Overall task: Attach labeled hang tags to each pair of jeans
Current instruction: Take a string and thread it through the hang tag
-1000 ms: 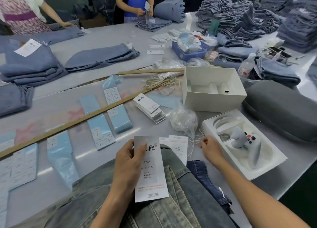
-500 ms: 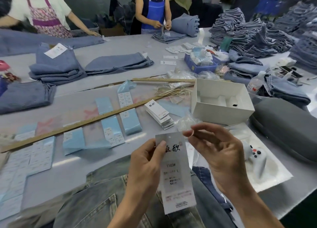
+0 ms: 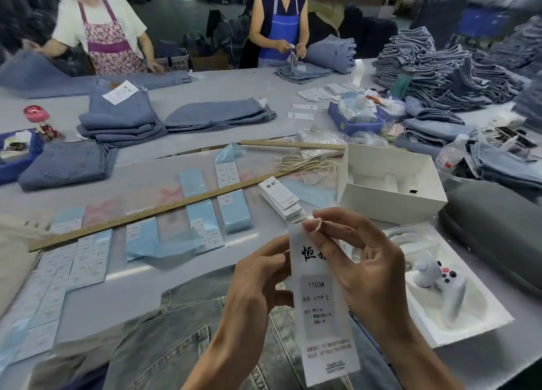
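Both hands (image 3: 258, 284) (image 3: 363, 266) pinch hang tag (image 3: 322, 310) edges.

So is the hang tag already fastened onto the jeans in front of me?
No, the hang tag is held up in the air between the left hand and right hand, above the jeans.

1. At 12 o'clock, the pile of tags (image 3: 280, 199) and the long wooden stick (image 3: 152, 210) block the way.
2. At 2 o'clock stands the white box (image 3: 390, 181).
3. At 3 o'clock sits the tray (image 3: 457, 328) with a toy controller (image 3: 440, 278).
4. At 9 o'clock, bare desk (image 3: 140, 287) lies between the sticker sheets (image 3: 73, 260) and the jeans (image 3: 164, 345).
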